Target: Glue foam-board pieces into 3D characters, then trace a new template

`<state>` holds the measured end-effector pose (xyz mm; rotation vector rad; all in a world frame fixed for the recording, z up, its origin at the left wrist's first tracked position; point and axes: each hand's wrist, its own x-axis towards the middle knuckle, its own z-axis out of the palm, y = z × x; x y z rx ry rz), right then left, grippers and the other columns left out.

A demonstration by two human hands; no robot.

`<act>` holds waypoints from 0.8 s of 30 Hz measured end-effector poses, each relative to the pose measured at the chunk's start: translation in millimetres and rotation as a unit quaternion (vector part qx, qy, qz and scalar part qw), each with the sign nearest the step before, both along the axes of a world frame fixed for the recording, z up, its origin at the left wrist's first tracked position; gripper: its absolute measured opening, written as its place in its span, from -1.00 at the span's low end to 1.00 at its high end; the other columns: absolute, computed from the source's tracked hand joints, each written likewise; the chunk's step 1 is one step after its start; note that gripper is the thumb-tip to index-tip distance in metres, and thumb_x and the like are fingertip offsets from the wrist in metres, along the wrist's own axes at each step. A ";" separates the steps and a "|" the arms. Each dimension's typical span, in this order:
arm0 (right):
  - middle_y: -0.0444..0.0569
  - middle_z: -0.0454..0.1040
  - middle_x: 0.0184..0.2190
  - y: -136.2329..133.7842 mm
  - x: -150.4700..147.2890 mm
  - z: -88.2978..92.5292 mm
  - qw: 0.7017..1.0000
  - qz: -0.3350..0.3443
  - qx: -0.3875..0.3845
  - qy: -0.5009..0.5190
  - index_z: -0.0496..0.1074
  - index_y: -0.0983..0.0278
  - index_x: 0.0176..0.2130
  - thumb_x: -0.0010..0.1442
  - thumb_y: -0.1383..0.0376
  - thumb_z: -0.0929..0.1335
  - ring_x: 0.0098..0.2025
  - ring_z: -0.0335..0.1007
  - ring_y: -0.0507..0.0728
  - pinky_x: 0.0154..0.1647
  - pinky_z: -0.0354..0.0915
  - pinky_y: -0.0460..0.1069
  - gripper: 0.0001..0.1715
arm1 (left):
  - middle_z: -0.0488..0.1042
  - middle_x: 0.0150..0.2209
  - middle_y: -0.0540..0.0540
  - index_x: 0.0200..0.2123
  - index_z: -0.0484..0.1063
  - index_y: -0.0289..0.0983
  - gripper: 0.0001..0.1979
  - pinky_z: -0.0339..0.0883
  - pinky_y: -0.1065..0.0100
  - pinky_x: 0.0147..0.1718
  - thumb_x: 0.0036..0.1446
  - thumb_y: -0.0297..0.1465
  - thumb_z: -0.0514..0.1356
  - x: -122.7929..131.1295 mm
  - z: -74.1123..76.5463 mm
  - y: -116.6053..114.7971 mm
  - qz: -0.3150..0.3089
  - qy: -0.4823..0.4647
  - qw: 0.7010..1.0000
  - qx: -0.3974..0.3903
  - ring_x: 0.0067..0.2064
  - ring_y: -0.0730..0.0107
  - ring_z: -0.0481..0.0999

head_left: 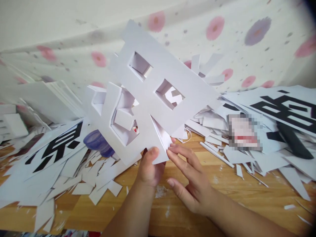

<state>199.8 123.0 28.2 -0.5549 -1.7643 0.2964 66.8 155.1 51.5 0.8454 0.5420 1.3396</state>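
Observation:
A large white three-dimensional character (153,89), made of foam board or thick card, is held up tilted above the table. It has cut-out openings and folded side walls. At its lower end my left hand (151,168) grips it, thumb on the front face and the other fingers mostly hidden behind. My right hand (190,177) is beside it with fingers stretched out. Its fingertips touch the lower right edge of the character, and the thumb stands apart, holding nothing.
White board scraps (98,181) litter the wooden table (138,204). Sheets printed with black characters lie left (61,144) and right (291,108). A purple translucent container (98,143) stands behind the character. White boards (49,95) lean at back left, before a flowered curtain (192,36).

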 end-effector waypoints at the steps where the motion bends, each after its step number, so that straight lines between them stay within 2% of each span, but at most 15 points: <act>1: 0.16 0.22 0.16 -0.7 -0.4 -0.5 1.000 -0.004 -0.003 -0.002 0.11 0.30 0.35 0.22 0.43 0.32 0.24 0.15 0.29 0.32 0.11 0.28 -0.24 | 0.61 -0.26 -0.12 -0.05 0.51 -0.24 -0.50 0.36 0.10 0.06 -0.06 -0.15 0.37 -0.1 -0.1 -0.1 -0.005 0.005 1.000 0.002 -0.03 0.03 0.55; 5: 0.14 0.17 0.16 -2.6 -0.7 0.1 1.000 -0.021 0.002 -0.017 0.03 0.25 0.39 0.23 0.43 0.31 0.23 0.12 0.29 0.30 0.12 0.29 -0.19 | 0.60 -0.33 -0.10 -0.06 0.52 -0.21 -0.51 0.42 0.12 -0.04 -0.09 -0.18 0.39 -0.6 1.0 -1.0 -0.001 0.019 1.000 0.011 -0.11 0.05 0.58; 9: 0.14 0.14 0.15 -0.9 0.9 0.8 0.996 -0.059 0.001 -0.068 -0.08 0.20 0.42 0.28 0.33 0.32 0.20 0.11 0.33 0.22 0.20 0.29 -0.15 | 0.59 -0.32 -0.07 -0.07 0.52 -0.19 -0.52 0.46 0.24 -0.18 -0.10 -0.20 0.41 0.4 0.8 -2.6 0.010 0.022 1.000 -0.003 -0.19 0.17 0.58; 15: 0.13 0.23 -0.09 9.8 10.9 0.2 0.987 -0.115 -0.056 -0.100 -0.22 0.17 0.45 0.25 0.05 0.36 -0.09 0.20 0.28 -0.12 0.41 0.22 0.02 | 0.56 -0.18 -0.06 0.02 0.47 -0.14 -0.51 0.45 0.35 -0.23 -0.03 -0.28 0.39 8.4 -8.3 -6.0 -0.007 0.057 0.998 0.031 -0.13 0.24 0.54; 18: 0.08 0.24 -0.15 13.6 14.4 1.2 0.991 -0.083 -0.067 -0.078 -0.18 0.11 0.44 0.22 -0.01 0.39 -0.16 0.20 0.23 -0.24 0.43 0.13 0.04 | 0.56 -0.16 -0.09 0.02 0.47 -0.17 -0.51 0.44 0.39 -0.33 -0.03 -0.25 0.38 10.5 -11.6 -6.4 -0.006 0.059 0.998 0.032 -0.21 0.29 0.53; 21: 0.02 0.23 -0.20 14.4 13.0 1.2 0.998 -0.046 -0.048 -0.009 -0.04 0.08 0.41 0.24 0.04 0.39 -0.20 0.22 0.18 -0.31 0.42 0.05 -0.08 | 0.57 -0.21 -0.10 -0.02 0.48 -0.22 -0.48 0.44 0.36 -0.39 -0.07 -0.19 0.38 9.7 -11.6 -6.0 -0.013 0.054 0.998 0.009 -0.29 0.28 0.53; 24: 0.06 0.26 -0.09 12.6 9.1 -0.3 0.999 -0.021 -0.014 0.047 0.10 0.11 0.36 0.27 0.20 0.36 -0.13 0.27 0.18 -0.20 0.42 0.08 -0.25 | 0.57 -0.28 -0.07 -0.09 0.51 -0.22 -0.51 0.44 0.36 -0.38 -0.11 -0.16 0.40 7.9 -8.7 -6.0 -0.002 0.036 0.999 -0.013 -0.30 0.28 0.54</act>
